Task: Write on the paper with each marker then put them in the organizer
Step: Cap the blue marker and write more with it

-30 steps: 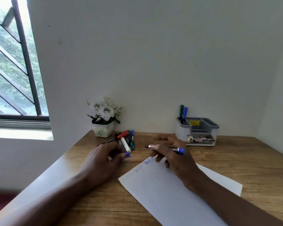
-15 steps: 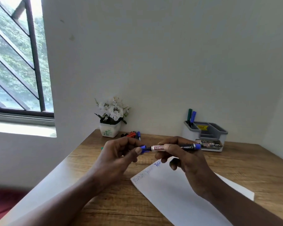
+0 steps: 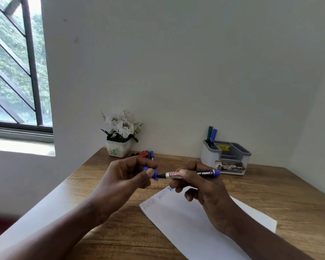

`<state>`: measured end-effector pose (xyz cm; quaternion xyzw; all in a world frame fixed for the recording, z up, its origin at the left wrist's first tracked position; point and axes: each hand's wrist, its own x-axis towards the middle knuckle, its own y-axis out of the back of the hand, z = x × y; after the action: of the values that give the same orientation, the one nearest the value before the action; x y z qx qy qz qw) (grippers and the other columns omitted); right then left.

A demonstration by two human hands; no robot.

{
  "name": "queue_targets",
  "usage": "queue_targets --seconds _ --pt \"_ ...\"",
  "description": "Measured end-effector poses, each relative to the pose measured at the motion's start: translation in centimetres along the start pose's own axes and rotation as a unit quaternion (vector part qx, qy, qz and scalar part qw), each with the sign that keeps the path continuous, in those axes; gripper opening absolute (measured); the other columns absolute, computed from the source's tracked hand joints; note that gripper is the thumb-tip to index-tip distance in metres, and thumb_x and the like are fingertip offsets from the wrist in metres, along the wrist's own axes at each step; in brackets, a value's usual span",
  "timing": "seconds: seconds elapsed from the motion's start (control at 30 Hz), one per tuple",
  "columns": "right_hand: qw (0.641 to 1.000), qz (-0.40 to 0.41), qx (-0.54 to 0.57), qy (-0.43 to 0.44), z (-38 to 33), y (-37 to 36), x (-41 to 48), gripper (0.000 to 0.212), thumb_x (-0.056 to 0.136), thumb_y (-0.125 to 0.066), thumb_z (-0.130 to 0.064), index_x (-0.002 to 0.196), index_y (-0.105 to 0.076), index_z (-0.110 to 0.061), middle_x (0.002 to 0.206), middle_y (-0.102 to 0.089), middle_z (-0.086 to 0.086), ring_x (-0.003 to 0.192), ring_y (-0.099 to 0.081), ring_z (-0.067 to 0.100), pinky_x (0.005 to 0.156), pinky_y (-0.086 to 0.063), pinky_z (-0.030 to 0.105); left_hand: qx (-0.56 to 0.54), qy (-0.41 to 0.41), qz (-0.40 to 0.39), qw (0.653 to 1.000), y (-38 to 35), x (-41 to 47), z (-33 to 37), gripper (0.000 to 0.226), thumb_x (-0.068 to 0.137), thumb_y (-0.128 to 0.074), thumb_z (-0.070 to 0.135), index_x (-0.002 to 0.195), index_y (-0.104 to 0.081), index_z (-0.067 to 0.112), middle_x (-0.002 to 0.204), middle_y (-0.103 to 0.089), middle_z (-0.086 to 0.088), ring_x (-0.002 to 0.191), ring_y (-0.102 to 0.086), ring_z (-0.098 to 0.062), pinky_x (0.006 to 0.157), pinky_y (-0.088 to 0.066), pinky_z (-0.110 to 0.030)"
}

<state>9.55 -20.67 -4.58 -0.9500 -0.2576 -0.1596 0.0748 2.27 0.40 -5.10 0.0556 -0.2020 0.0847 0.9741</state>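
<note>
— Marker (image 3: pixel 192 174) in my right hand (image 3: pixel 199 186), level above the paper (image 3: pixel 201 228), thumb and forefinger pinched round its barrel near the silver collar. My left hand (image 3: pixel 128 177) pinches the blue cap (image 3: pixel 152 172) just at the nib end.

— Is the cap on or off?

— Right at the tip, touching or nearly; I cannot tell whether it is seated. Writing shows on the paper under my right fingers, so I judge this is the capping step.

— How do you do it well?

— Keep barrel and cap in one straight line, push the cap squarely along it until it stops, and keep my left fingertips off the nib so no ink smears.

— And then?

— The organizer (image 3: pixel 226 157) sits beyond my right knuckles with two markers (image 3: pixel 212 135) upright in its tall compartment. The loose markers (image 3: pixel 145 154) lie beyond my left fingers, beside the flower pot (image 3: pixel 118 148).
</note>
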Motion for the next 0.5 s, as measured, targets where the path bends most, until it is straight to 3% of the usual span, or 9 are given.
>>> queue_targets --seconds 0.13,0.5 --pt "1.000 -0.011 0.002 0.005 0.1 -0.3 -0.3 0.021 0.086 -0.077 -0.022 0.095 -0.072 -0.004 0.086 -0.075 0.026 0.074 -0.070 0.030 0.050 -0.047 0.027 -0.015 0.026 -0.028 0.999 -0.3 -0.2 0.1 0.016 0.081 -0.078 0.021 0.096 -0.079 0.015 0.091 -0.075 -0.017 0.081 -0.071 -0.024 0.079 -0.058 -0.034" --pt "0.999 -0.017 0.005 0.027 0.2 -1.1 -0.6 0.033 0.079 -0.074 -0.030 0.088 -0.074 0.001 0.073 -0.070 0.021 0.060 -0.058 0.024 0.052 -0.047 0.029 -0.103 0.086 -0.030 0.991 -0.8 -0.3 0.1 0.028 0.070 -0.084 0.014 0.092 -0.075 -0.001 0.087 -0.073 -0.024 0.069 -0.068 -0.023 0.066 -0.057 -0.031"
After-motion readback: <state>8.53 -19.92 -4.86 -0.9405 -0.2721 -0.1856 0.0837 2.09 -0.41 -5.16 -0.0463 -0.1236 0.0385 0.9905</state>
